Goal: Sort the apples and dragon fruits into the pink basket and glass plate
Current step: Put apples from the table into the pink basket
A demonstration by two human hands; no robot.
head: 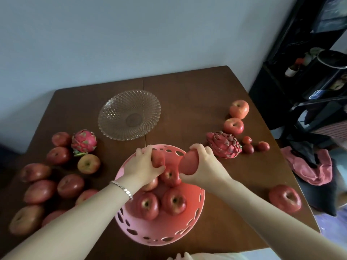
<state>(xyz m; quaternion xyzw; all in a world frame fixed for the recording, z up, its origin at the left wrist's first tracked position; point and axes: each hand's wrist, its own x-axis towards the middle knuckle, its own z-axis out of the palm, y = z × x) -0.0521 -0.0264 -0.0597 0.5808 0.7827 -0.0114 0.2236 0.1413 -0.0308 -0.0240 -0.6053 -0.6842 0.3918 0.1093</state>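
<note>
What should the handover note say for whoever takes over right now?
Left hand: shut on an apple over the pink basket.
Right hand: shut on another apple, also over the basket.
Done: several apples lie in the basket.
Left: glass plate holds nothing. Left dragon fruit and right dragon fruit sit on the table. Many apples wait at left, three at right.
Next, likely: drop both apples in, then continue.

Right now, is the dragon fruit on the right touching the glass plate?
Apart. The head view shows the right dragon fruit lying on the table, with bare wood plainly separating it from the glass plate, which holds nothing.
</note>
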